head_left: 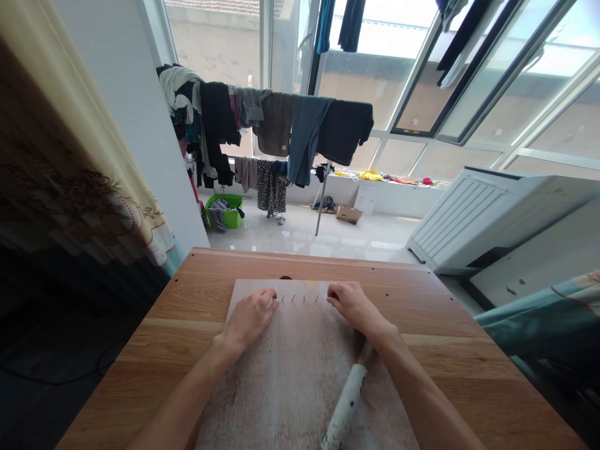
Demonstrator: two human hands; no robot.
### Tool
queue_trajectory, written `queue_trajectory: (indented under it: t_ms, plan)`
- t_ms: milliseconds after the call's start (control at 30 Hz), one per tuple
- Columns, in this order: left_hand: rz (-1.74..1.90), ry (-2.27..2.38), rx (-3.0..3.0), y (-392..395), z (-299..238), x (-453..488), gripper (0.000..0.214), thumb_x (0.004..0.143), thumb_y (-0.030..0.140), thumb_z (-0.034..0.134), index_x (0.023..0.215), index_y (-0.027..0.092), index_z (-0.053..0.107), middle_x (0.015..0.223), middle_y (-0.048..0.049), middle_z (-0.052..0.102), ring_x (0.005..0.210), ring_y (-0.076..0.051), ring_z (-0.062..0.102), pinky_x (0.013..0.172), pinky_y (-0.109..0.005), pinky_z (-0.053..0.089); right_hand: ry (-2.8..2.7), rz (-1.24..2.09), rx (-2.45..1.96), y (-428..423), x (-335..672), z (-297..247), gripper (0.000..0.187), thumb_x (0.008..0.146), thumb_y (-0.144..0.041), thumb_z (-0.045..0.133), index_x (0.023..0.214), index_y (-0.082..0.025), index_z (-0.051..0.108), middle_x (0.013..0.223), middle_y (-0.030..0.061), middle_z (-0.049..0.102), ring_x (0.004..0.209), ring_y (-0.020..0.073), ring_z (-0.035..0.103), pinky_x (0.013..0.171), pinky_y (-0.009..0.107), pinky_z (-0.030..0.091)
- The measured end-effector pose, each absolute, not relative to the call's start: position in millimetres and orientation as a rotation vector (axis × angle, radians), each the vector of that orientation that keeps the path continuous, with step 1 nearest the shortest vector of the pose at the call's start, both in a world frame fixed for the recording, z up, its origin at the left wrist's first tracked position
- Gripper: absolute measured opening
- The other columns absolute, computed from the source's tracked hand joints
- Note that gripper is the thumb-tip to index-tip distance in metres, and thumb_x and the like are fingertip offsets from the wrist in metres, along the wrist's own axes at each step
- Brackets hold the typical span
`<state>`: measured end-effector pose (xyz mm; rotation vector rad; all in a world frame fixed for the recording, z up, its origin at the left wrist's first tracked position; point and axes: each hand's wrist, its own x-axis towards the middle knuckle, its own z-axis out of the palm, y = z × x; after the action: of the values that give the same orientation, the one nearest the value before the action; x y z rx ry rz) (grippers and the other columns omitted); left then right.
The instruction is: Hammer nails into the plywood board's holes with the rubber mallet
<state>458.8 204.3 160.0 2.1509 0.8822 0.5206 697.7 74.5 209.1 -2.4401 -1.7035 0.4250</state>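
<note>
A pale, worn board [290, 369] lies flat beneath both hands. Several thin nails [304, 298] stand in a row near its far edge, some leaning slightly. At the left end of that row, my left hand [250, 317] has its thumb and fingers pinched together; what they hold is too small to name. My right hand [354, 305] is closed at the row's right end, its fingertips down by the board, and whatever they grip is mostly hidden. Below my right wrist lies a tool with a white, chipped handle [344, 403]; my forearm hides its far end.
The board rests on a wooden table [164, 331] with small dark holes. Beyond it are a drying rack hung with clothes [274, 125], a green basin [229, 215] and a small cardboard box [349, 214]. A white cabinet [469, 212] is at the right, a curtain [89, 144] at the left.
</note>
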Motion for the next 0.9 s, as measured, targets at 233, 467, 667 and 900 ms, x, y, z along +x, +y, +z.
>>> queue_trajectory:
  t_ms: [233, 467, 667, 900]
  plan:
    - [0.465, 0.770, 2.223, 222, 171, 460, 0.018, 0.090, 0.024, 0.064, 0.072, 0.022, 0.063, 0.079, -0.0046, 0.069, 0.078, -0.022, 0.065, 0.078, -0.029, 0.042, -1.727, 0.386, -2.382, 67, 693, 218, 0.031, 0.100, -0.036, 0.067, 0.126, -0.019, 0.065, 0.127, 0.0080, 0.069, 0.105, 0.0229, 0.070, 0.090, 0.045, 0.060]
    - [0.686, 0.827, 1.797, 228, 177, 456, 0.037, 0.090, 0.053, 0.057, 0.072, 0.020, 0.058, 0.066, 0.0002, 0.057, 0.052, -0.012, 0.044, 0.052, -0.024, 0.034, -1.766, 0.443, -2.386, 85, 682, 201, 0.032, 0.101, -0.036, 0.066, 0.128, -0.020, 0.065, 0.130, 0.0085, 0.067, 0.107, 0.0232, 0.069, 0.091, 0.045, 0.060]
    - [0.638, 0.833, 1.574, 219, 169, 461, 0.039, 0.083, 0.057, 0.049, 0.065, 0.023, 0.042, 0.063, 0.0012, 0.052, 0.042, -0.006, 0.023, 0.039, -0.023, 0.024, -1.805, 0.446, -2.387, 88, 679, 205, 0.032, 0.101, -0.037, 0.066, 0.128, -0.020, 0.065, 0.130, 0.0085, 0.067, 0.107, 0.0234, 0.069, 0.091, 0.045, 0.060]
    - [0.525, 0.935, 1.998, 205, 164, 480, 0.017, 0.079, 0.035, 0.066, 0.077, 0.020, 0.057, 0.060, 0.0036, 0.050, 0.059, -0.017, 0.053, 0.059, -0.027, 0.037, -1.856, 0.519, -2.387, 99, 659, 215, 0.032, 0.101, -0.037, 0.066, 0.128, -0.020, 0.065, 0.130, 0.0086, 0.067, 0.107, 0.0232, 0.069, 0.091, 0.045, 0.060]
